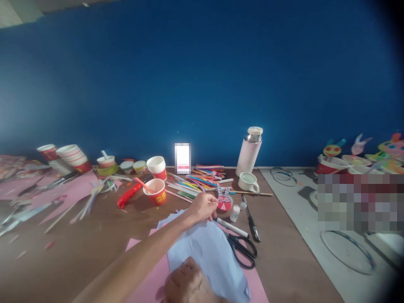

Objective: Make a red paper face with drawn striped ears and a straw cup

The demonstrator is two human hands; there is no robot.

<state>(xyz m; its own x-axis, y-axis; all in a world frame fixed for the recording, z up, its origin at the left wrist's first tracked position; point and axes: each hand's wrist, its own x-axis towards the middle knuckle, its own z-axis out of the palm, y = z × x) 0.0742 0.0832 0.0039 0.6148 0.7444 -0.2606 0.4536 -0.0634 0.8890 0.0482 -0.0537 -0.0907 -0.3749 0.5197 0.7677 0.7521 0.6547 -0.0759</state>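
Observation:
My left hand (204,207) reaches in from the lower left, fingers pinched at the left edge of a small red rabbit face (224,203) with patterned ears. Near the bottom edge, my right hand (188,281) is curled over the blue paper (206,246); whatever its fingers may hold is hidden. Pink sheets (151,269) lie under the blue paper. Just right of the rabbit face are a small clear bottle (235,213) and its cap (243,205). A white marker (233,227) and black-handled scissors (243,249) rest at the paper's right side.
Behind my left hand lie many coloured sticks (195,181). Paper cups (155,192) and a red tool (130,193) are to the left. A white flask (249,151), a mug (248,182) and a black pen (251,219) stand or lie right. Decorated cups (333,163) are far right.

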